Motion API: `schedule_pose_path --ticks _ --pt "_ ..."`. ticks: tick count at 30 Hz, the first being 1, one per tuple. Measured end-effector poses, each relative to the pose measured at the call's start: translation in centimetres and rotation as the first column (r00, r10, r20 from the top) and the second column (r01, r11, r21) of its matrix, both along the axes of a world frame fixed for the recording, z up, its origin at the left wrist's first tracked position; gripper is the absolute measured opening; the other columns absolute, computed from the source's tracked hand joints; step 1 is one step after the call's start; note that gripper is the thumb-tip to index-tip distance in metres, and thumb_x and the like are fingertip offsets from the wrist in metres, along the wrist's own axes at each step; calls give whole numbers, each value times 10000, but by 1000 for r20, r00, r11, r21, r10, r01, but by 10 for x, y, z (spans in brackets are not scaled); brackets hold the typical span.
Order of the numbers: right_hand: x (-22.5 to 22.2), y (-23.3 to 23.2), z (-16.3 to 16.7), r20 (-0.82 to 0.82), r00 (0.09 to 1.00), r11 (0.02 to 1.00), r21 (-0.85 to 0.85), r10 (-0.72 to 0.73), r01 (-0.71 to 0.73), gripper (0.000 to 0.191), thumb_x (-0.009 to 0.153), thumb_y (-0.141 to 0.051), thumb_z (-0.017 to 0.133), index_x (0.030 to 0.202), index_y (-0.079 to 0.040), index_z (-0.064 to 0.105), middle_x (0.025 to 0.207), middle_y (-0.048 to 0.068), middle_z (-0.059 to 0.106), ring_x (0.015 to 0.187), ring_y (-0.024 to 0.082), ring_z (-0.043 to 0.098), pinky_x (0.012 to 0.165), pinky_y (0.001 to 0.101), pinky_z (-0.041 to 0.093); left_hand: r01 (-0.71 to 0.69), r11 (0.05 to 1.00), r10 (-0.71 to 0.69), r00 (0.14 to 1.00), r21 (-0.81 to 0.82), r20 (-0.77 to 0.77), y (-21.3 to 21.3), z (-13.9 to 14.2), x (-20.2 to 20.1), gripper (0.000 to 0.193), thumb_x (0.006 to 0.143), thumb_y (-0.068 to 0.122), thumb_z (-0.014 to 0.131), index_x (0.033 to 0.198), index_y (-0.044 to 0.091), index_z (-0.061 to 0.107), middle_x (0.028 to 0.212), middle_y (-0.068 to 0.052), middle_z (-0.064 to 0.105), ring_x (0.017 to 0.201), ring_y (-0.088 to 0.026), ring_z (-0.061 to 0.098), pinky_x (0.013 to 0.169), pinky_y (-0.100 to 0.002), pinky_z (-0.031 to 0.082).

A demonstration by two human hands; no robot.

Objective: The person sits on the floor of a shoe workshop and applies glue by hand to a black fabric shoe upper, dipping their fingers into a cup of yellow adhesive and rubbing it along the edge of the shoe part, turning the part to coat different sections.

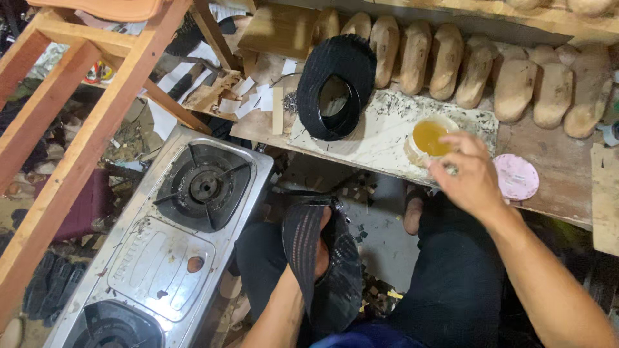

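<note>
Left hand point(320, 248) grips a black mesh shoe upper point(322, 270) at lower centre – right hand point(474, 180), fingers curled, touches the glue tub point(431, 138) on the bench point(387, 138)

The left hand point(320, 248) is mostly hidden inside the black mesh shoe upper point(322, 264) at lower centre; only part of its palm and thumb shows, so its grip cannot be read. The fingertips of the right hand point(467, 177) blur over the round tub of yellow glue point(431, 138), covering its lower right rim. The silver two-burner gas stove point(174, 251) is cut off by the bottom edge at lower left. The row of wooden shoe lasts point(477, 67) runs off the upper right edge. The pale wooden stool point(84, 84) is cropped at the upper left.
</note>
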State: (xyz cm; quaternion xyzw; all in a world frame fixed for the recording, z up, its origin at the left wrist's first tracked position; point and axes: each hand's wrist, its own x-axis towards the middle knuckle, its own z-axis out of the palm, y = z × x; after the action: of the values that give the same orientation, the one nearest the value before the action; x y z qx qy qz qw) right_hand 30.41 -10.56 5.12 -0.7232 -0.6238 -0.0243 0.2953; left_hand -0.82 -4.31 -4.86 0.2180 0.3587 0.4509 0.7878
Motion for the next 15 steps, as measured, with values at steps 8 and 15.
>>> schedule_pose_path --ticks 8,15 --pt "-103 -42 4 -90 900 903 105 426 -417 476 746 -153 787 1209 -77 708 1546 230 392 1434 412 382 1170 523 335 103 787 -180 982 608 66 -1 -8 18 356 1014 190 563 1352 96 621 1423 -34 601 1279 -135 569 1124 -308 424" --pt "-105 -33 -4 100 905 897 126 413 -423 615 690 2 745 1285 -146 706 1579 209 360 1489 441 326 1146 551 388 226 888 -260 965 401 33 -23 3 14 247 1055 107 583 1273 37 675 1267 -75 665 1127 -137 630 987 -294 519"
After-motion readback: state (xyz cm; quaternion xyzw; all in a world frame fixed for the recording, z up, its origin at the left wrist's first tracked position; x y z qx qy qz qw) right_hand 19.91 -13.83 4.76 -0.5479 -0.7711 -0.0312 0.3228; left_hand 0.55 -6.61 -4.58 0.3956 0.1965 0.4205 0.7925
